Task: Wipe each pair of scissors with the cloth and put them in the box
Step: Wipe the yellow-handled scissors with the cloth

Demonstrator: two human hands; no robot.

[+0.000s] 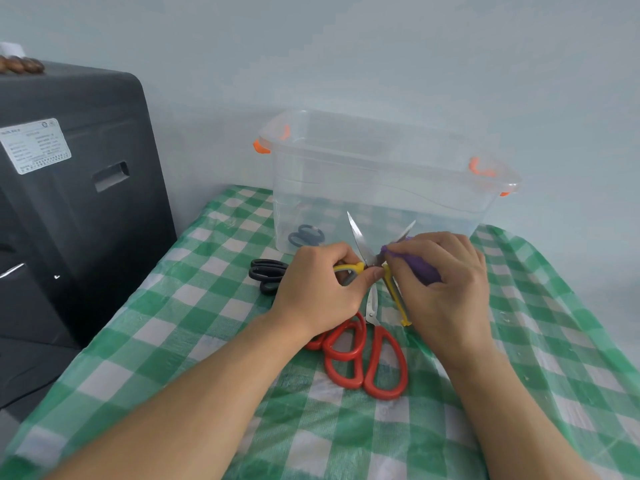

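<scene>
Leftmost, a dark cabinet [79, 202] stands beside my bench [194, 341] with its green checked cover. Black scissors [267, 273] lie near my left hand [320, 289], whose curled fingers grip one handle of the yellow scissors [360, 268], blades spread apart. Red scissors [363, 355] lie below. My right hand [446, 285] pinches the purple cloth [419, 265] against one blade. Behind stands the clear box [381, 181], one grey pair [306, 236] inside.

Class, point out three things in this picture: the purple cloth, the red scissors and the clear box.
purple cloth [420, 268], head view, on its bunched middle.
red scissors [372, 375], head view, on a handle loop.
clear box [388, 174], head view, on its near wall.
</scene>
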